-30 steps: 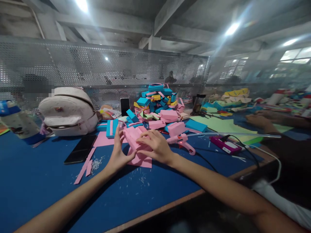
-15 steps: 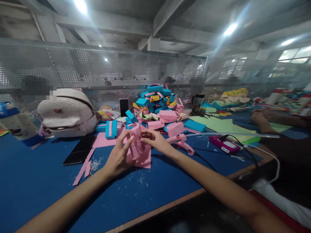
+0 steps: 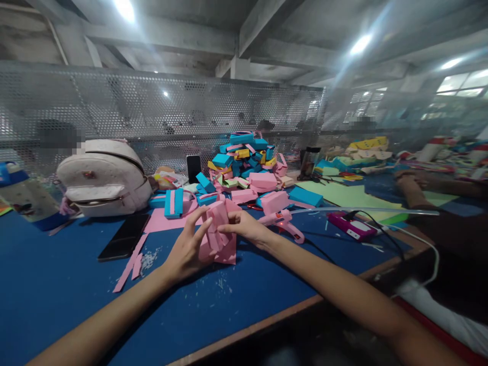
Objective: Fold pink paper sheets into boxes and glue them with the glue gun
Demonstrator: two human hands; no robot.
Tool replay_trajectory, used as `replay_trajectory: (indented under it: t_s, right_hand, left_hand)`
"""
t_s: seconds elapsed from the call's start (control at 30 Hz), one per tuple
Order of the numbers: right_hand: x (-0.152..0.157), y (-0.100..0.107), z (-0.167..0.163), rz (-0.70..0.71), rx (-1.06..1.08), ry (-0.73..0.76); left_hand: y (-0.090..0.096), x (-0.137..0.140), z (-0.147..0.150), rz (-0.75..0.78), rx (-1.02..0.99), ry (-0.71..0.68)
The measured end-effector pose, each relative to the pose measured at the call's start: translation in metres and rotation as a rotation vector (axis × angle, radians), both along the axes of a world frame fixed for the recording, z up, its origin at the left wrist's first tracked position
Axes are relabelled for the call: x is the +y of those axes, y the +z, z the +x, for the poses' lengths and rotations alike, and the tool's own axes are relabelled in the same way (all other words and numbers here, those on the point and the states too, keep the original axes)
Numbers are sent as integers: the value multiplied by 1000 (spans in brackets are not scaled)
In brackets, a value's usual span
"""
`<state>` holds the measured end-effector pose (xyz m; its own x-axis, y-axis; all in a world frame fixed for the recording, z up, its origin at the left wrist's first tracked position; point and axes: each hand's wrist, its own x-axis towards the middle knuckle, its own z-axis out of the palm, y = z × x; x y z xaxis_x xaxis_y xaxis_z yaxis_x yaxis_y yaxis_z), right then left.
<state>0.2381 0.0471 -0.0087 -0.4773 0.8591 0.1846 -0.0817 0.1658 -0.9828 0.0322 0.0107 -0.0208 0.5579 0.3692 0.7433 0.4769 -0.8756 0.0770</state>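
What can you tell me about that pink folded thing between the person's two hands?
The pink folded piece looks like plain paper or thin card, creased into a narrow, box-like shape with flat panels. It is held roughly upright above a pink sheet on the blue table. The left hand holds it from the left, and the right hand's fingers grip its right side. Fingers hide part of it; whether it touches the sheet is unclear.

Craft workshop: glue gun (image 3: 284, 221), heaped paper boxes (image 3: 244, 158), perforated partition (image 3: 213, 104).
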Motion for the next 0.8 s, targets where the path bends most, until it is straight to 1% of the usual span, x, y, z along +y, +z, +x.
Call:
replay_trajectory:
  t_s: [0.27, 0.4, 0.57, 0.8]
  right_hand:
    - [0, -2, 1, 24, -19, 35]
    - [-1, -4, 0, 30, -37, 19]
    - [0, -6, -2, 38, -41, -8]
    - [0, -5, 0, 42, -42, 63]
  left_hand:
    - [2, 0, 1, 15, -61, 12]
    - [2, 1, 2, 28, -87, 22]
    - [-1, 3, 1, -26, -107, 44]
    - [-4, 6, -3, -48, -156, 83]
